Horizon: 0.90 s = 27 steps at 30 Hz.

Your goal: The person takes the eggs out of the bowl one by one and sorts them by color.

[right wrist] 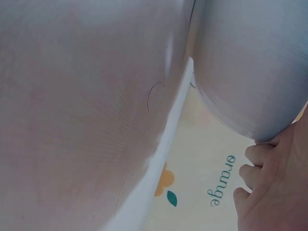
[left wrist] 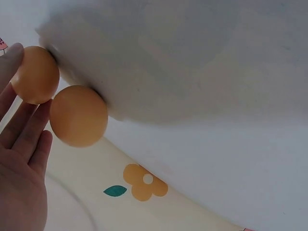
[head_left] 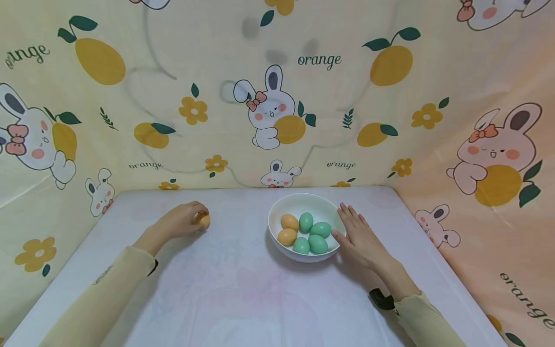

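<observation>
My left hand, at the left of the table, holds an orange egg between thumb and fingers. Right beside it, at the fingertips, is a second orange egg. Both are close to the white tabletop; in the head view the hand partly covers them. A white bowl stands right of centre with two orange eggs and several green eggs inside. At its right side, my right hand holds the bowl, thumb over the rim and fingers along the outer wall. The right wrist view shows fingers against that wall.
The white tabletop spreads under both arms. Behind it and at the sides hangs a cream cloth printed with rabbits, oranges and flowers. A dark band is on the right wrist.
</observation>
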Each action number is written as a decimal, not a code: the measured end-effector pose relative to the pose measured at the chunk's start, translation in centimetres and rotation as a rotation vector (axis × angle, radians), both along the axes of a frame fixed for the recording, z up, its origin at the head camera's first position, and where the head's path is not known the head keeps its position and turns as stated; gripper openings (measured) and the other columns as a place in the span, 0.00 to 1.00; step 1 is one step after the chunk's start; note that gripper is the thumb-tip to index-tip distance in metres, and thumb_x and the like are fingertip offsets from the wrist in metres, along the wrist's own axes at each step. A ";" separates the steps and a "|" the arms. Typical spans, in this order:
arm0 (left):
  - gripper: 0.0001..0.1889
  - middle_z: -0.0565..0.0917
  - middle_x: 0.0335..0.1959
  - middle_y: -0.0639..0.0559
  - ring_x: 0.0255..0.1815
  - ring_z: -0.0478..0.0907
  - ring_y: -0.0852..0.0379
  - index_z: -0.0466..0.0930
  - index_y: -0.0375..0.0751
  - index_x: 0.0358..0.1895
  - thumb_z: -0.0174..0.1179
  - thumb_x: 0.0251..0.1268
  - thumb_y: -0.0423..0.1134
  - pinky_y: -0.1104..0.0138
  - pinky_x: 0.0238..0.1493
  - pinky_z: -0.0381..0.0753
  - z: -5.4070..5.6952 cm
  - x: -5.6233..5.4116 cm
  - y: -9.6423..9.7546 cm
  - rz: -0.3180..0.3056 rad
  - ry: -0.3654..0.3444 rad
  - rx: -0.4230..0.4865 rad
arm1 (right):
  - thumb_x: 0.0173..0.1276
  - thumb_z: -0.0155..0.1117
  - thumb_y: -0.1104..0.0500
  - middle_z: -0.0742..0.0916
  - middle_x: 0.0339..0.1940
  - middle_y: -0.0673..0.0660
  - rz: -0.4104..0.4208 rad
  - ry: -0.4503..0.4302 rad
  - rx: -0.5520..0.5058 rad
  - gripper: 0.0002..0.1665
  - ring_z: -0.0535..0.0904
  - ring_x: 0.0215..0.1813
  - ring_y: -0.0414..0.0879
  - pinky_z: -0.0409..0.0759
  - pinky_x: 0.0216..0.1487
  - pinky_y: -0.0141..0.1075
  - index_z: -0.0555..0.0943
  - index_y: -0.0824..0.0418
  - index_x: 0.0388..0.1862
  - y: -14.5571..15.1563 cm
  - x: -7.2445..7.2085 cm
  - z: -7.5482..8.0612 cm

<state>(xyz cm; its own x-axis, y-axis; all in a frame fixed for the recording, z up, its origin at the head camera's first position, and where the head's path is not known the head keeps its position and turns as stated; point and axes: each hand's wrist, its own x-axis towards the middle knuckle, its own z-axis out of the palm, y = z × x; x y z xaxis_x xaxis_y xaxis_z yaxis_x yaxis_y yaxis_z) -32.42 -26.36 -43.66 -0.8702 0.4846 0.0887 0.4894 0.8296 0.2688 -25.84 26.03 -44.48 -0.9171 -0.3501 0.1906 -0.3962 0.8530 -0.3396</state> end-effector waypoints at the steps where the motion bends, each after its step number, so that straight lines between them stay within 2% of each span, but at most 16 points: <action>1: 0.18 0.85 0.54 0.42 0.57 0.81 0.41 0.84 0.36 0.53 0.75 0.62 0.37 0.45 0.63 0.79 0.0 0.1 0.0 -0.005 0.007 0.001 | 0.84 0.44 0.37 0.52 0.87 0.64 0.000 0.001 0.000 0.47 0.43 0.86 0.65 0.43 0.82 0.62 0.50 0.69 0.84 0.0 0.0 0.0; 16: 0.19 0.85 0.53 0.42 0.55 0.82 0.41 0.84 0.36 0.52 0.76 0.59 0.35 0.46 0.61 0.80 -0.6 0.2 -0.6 -0.046 0.070 0.021 | 0.84 0.45 0.37 0.51 0.87 0.64 0.002 -0.004 -0.009 0.47 0.41 0.86 0.63 0.41 0.83 0.60 0.49 0.69 0.85 0.1 0.1 -0.1; 27: 0.23 0.84 0.58 0.39 0.60 0.80 0.38 0.83 0.33 0.57 0.76 0.60 0.36 0.44 0.64 0.78 -0.2 0.4 -0.4 -0.040 0.077 0.012 | 0.84 0.44 0.37 0.52 0.87 0.64 0.001 0.008 -0.001 0.47 0.42 0.86 0.64 0.43 0.82 0.62 0.50 0.69 0.84 0.0 0.0 -0.2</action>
<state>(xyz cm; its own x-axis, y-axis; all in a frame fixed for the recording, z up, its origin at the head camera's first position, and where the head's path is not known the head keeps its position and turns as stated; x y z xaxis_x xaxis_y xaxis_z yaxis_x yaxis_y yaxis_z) -31.98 -26.74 -43.90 -0.8407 0.5171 0.1609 0.5415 0.8060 0.2390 -25.79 26.08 -44.65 -0.9153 -0.3507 0.1979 -0.3996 0.8522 -0.3378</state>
